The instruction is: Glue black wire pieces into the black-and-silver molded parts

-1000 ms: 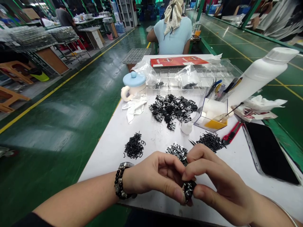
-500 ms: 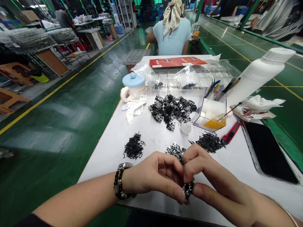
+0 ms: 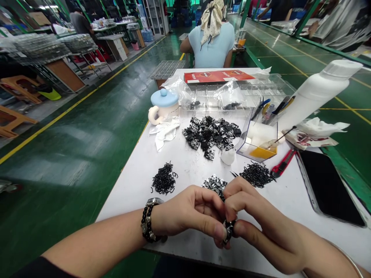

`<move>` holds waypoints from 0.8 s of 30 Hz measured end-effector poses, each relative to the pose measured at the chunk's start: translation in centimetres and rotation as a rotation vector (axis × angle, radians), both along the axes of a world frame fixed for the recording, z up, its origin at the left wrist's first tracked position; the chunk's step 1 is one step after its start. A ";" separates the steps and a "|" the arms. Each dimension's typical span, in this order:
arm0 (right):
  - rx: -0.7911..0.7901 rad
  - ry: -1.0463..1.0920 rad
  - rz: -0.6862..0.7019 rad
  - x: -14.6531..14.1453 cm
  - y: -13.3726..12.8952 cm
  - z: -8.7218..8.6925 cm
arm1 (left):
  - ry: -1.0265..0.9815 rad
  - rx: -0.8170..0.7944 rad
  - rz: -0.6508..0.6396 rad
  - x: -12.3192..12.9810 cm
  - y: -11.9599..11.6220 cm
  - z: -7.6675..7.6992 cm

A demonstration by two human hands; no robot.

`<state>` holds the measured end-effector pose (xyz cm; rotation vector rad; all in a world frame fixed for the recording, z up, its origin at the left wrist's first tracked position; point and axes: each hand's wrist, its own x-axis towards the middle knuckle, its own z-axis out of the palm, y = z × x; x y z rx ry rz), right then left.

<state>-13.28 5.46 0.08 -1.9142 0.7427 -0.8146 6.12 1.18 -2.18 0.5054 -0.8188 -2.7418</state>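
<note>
Near the table's front edge, my left hand (image 3: 193,214) pinches a small black and silver part (image 3: 228,230) between thumb and fingers. My right hand (image 3: 261,224) grips the same part from the other side, its thumb and index finger closed on it. Just beyond the fingertips lies a pile of small silver pieces (image 3: 214,183), partly hidden by my hands. A heap of black hooked pieces (image 3: 164,180) is to the left, and another black heap (image 3: 257,174) to the right. Further back sits a larger pile of black and silver parts (image 3: 210,133).
On the white table (image 3: 130,193) are a lidded mug (image 3: 164,104), a white bottle (image 3: 321,90), a clear tool holder (image 3: 257,141), a red cutter (image 3: 284,163), a phone (image 3: 330,187), a small white bottle (image 3: 228,155) and plastic bags. A person (image 3: 213,42) sits beyond.
The part has turned slightly between my fingers and shifted a little left. My right thumb has moved slightly up and left. Both hands still hold the part.
</note>
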 end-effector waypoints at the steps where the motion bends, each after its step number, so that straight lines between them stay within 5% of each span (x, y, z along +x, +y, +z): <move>1: -0.005 0.006 0.003 0.0 0.0 0.0 | -0.014 -0.005 -0.003 0.1 0.0 0.0; 9: 0.134 -0.108 0.014 0.2 -0.1 -0.5 | -0.024 -0.028 -0.003 0.3 -0.1 0.1; 16: 0.069 -0.305 -0.153 0.8 -0.3 -2.2 | 0.203 0.025 0.104 -0.4 0.7 -0.7; 24: 0.195 -0.299 -0.133 0.2 -0.2 -1.3 | 0.239 0.040 0.135 -0.5 0.5 -0.1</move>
